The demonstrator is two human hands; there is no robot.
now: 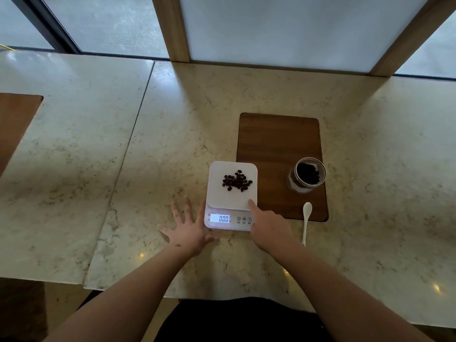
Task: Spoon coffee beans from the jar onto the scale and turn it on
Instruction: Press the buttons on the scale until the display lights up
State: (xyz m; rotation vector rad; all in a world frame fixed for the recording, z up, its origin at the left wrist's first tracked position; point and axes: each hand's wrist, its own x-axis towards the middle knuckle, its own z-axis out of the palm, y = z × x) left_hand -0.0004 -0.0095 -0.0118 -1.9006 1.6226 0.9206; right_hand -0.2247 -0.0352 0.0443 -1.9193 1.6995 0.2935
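Note:
A white scale [230,196] sits on the marble counter with a small pile of coffee beans [237,181] on its platform. Its display [220,218] is lit and reads 0.00. My left hand [188,228] lies flat and spread against the scale's left side, holding nothing. My right hand [269,225] rests at the scale's right front corner, index finger stretched out onto the platform's corner. An uncapped glass jar [307,175] with beans inside stands to the right on a wooden board [278,144]. A white spoon [306,222] lies beside my right hand.
The marble counter [172,134] runs to frosted window panes with wooden posts at the back. A brown wooden surface [14,124] sits at the far left. The counter's front edge is just below my forearms.

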